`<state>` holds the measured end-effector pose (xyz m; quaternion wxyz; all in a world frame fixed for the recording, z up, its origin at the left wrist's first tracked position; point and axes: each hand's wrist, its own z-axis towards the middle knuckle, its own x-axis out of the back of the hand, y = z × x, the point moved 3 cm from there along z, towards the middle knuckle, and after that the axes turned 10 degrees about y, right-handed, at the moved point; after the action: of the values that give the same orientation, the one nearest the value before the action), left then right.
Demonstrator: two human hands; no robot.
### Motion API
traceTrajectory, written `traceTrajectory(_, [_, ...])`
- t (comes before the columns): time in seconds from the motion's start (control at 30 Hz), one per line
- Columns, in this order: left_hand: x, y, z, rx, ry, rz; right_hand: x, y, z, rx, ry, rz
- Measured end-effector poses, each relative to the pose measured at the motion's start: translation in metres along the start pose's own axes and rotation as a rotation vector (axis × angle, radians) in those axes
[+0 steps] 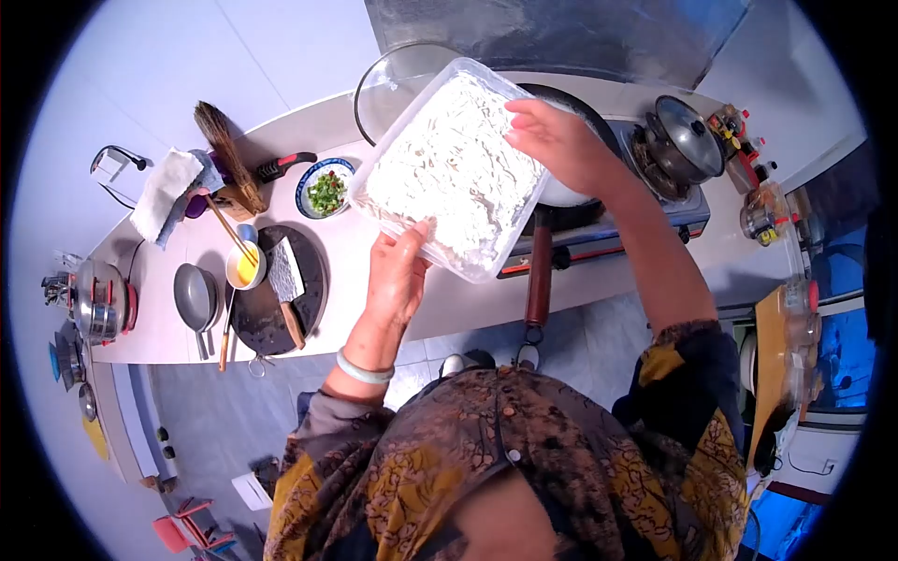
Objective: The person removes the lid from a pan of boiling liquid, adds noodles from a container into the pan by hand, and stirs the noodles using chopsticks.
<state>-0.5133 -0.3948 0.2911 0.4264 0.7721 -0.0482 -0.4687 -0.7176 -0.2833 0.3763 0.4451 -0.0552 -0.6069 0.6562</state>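
A clear plastic container (449, 168) full of white, floury shreds is tilted above the counter and overlaps the pan. My left hand (398, 271) grips its lower left edge, thumb over the rim. My right hand (561, 145) reaches over the container's right side with fingers stretched out and nothing visible in them. Whether its fingers touch the shreds is hard to tell. Behind the container, a dark frying pan (599, 126) with a wooden handle (540, 280) sits on the stove, mostly hidden by the container and my right hand.
Left on the counter are a bowl of chopped greens (327, 190), a cleaver (286, 280) on a round dark board (253, 323), a bowl of yellow liquid (245, 268) with chopsticks, and a small grey pan (195, 297). A lidded pot (687, 136) stands right on the stove (692, 208).
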Motion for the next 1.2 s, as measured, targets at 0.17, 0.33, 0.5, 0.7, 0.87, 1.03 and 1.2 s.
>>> traceTrajectory(0.17, [0.005, -0.002, -0.004, 0.005, 0.023, 0.080, -0.025, 0.030, 0.043, -0.142, -0.049, -0.254])
traceTrajectory(0.33, [0.007, -0.004, -0.002, 0.009, -0.001, 0.069, -0.035, 0.051, 0.054, -0.216, -0.005, -0.176])
traceTrajectory(0.5, [0.007, -0.001, 0.001, 0.022, -0.031, 0.092, -0.035, 0.061, 0.062, -0.246, 0.030, -0.080])
traceTrajectory(0.7, [0.001, -0.003, 0.008, 0.095, -0.053, 0.038, -0.025, 0.046, 0.059, -0.448, -0.026, 0.131])
traceTrajectory(0.87, [-0.006, -0.005, 0.016, 0.133, -0.029, 0.077, -0.012, 0.039, 0.059, -0.424, 0.017, 0.092])
traceTrajectory(1.03, [-0.023, -0.007, 0.023, 0.122, -0.038, 0.027, -0.003, 0.056, 0.076, -0.420, -0.074, 0.245])
traceTrajectory(1.2, [-0.038, -0.014, 0.038, 0.123, -0.008, 0.030, -0.001, 0.074, 0.095, -0.407, -0.010, 0.561])
